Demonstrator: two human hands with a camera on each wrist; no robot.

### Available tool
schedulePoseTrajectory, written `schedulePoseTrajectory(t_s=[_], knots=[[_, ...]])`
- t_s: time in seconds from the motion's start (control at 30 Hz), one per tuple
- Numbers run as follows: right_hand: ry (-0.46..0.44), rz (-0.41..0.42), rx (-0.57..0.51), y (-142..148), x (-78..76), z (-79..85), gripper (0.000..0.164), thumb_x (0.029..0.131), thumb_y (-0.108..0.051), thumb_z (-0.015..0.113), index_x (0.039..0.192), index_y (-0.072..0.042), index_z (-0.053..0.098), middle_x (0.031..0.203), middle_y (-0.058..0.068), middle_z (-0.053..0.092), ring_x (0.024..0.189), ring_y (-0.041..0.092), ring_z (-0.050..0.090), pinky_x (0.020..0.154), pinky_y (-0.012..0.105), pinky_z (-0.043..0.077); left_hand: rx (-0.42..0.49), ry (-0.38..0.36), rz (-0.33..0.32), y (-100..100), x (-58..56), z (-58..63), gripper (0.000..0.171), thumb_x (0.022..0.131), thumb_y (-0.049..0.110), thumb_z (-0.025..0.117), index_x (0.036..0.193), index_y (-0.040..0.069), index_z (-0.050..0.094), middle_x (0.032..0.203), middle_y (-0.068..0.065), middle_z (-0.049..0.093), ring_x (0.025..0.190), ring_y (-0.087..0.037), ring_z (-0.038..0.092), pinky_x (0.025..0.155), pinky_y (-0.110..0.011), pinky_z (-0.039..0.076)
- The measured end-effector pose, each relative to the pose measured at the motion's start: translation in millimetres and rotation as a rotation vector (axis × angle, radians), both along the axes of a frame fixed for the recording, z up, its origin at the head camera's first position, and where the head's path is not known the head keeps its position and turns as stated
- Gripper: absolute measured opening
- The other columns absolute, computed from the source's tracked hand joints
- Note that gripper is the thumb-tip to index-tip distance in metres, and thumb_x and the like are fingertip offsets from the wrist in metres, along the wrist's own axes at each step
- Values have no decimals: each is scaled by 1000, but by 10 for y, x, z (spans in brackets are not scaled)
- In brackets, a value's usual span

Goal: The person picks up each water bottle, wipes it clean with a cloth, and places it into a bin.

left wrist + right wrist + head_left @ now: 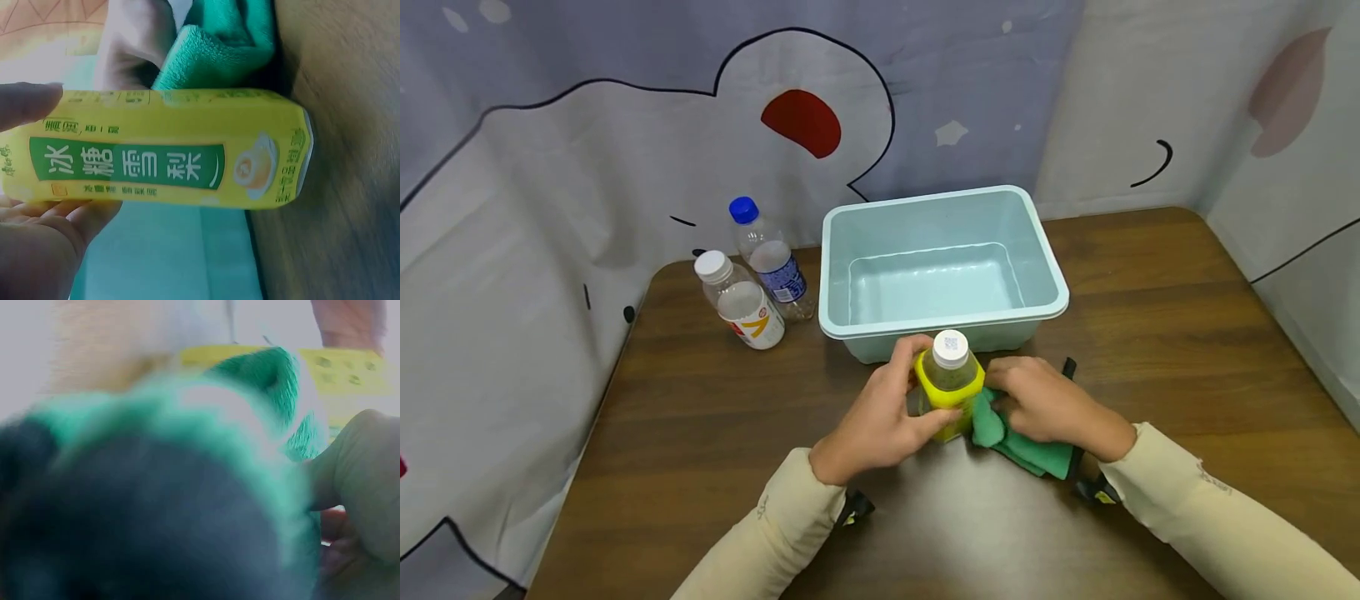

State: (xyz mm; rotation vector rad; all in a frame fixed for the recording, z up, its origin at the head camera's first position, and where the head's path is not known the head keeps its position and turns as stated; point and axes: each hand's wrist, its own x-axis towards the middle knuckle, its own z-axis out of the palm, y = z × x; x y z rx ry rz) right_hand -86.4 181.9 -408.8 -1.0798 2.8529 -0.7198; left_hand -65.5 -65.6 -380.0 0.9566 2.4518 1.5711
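Observation:
My left hand [880,417] grips a yellow-labelled drink bottle [951,387] with a white cap, thumb on the near side and fingers around the far left side. In the left wrist view the bottle's label [128,162] shows a green panel with white characters and a bowl picture. My right hand [1048,400] holds a green cloth [1037,450] bunched under its curled fingers, right beside the bottle. The right wrist view shows the cloth [269,375] against the yellow label, with much of that view blurred by cloth close to the camera.
A pale blue-green plastic tub [943,321] stands just behind the hands. To its left are a bottle with a blue cap [775,267] and a bottle with a white cap [745,304]. A patterned curtain [625,167] hangs behind the wooden table [700,467].

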Motion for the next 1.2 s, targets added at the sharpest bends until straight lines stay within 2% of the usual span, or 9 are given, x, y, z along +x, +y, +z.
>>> schedulePoseTrajectory(t_s=[0.1, 0.27, 0.43, 0.53, 0.63, 0.73, 0.87, 1.03, 1.2], knots=[[20, -5, -106, 78, 25, 158, 22, 83, 5, 76, 99, -10, 78, 92, -5, 71, 82, 7, 61, 72, 30, 56, -25, 24, -10, -35, -20, 14, 72, 90, 9, 81, 148, 6, 38, 140, -12, 60, 125, -23, 65, 109, -37, 56], [121, 24, -384, 138, 27, 453, 33, 79, 12, 77, 102, -11, 79, 99, -3, 74, 88, 7, 65, 79, 16, 54, -158, 96, 17, -127, -26, 101, 84, 92, 17, 81, 162, 14, 33, 151, -8, 55, 137, -22, 57, 118, -44, 48], [179, 99, -541, 105, -2, 634, 40, 77, 16, 78, 111, -5, 78, 105, 5, 76, 94, 10, 68, 86, 10, 52, -203, 81, 7, -191, -26, 171, 88, 95, 12, 77, 164, 9, 23, 158, -10, 51, 141, -23, 56, 115, -39, 51], [181, 123, -568, 78, -11, 674, 41, 76, 16, 79, 112, -4, 77, 104, 5, 76, 93, 8, 68, 82, 12, 54, -156, 54, -18, -190, -29, 179, 75, 96, 6, 73, 156, 5, 28, 155, -12, 53, 139, -22, 58, 110, -31, 54], [189, 121, -571, 56, -7, 677, 44, 74, 18, 79, 112, -5, 77, 104, 5, 76, 92, 6, 67, 79, 13, 54, -158, 62, -13, -166, -7, 202, 69, 99, 12, 71, 157, 10, 33, 157, -9, 50, 142, -20, 54, 115, -33, 50], [177, 113, -559, 35, 8, 652, 44, 75, 18, 78, 113, -5, 77, 104, 5, 75, 91, 6, 67, 76, 13, 54, -216, 80, 52, -121, 62, 247, 71, 100, 30, 72, 161, 19, 37, 156, -3, 48, 139, -17, 54, 117, -38, 49], [154, 101, -537, 9, 32, 601, 41, 78, 18, 75, 112, -5, 77, 106, 5, 75, 91, 8, 67, 75, 14, 54, -288, 79, 175, -43, 165, 319, 75, 94, 44, 77, 158, 21, 45, 145, -2, 55, 122, -16, 60, 104, -39, 55], [131, 116, -516, 6, 12, 591, 37, 79, 17, 73, 107, -6, 79, 106, 5, 76, 93, 9, 69, 77, 14, 55, -299, 111, 242, 17, 167, 365, 71, 87, 40, 85, 148, 15, 58, 123, -2, 68, 94, -15, 62, 79, -28, 54], [110, 135, -511, 22, -38, 593, 35, 79, 18, 72, 102, -7, 79, 100, 2, 76, 89, 8, 68, 76, 14, 54, -246, 112, 244, 49, 145, 380, 63, 87, 31, 87, 138, 8, 59, 115, -4, 73, 90, -14, 65, 78, -28, 55]])
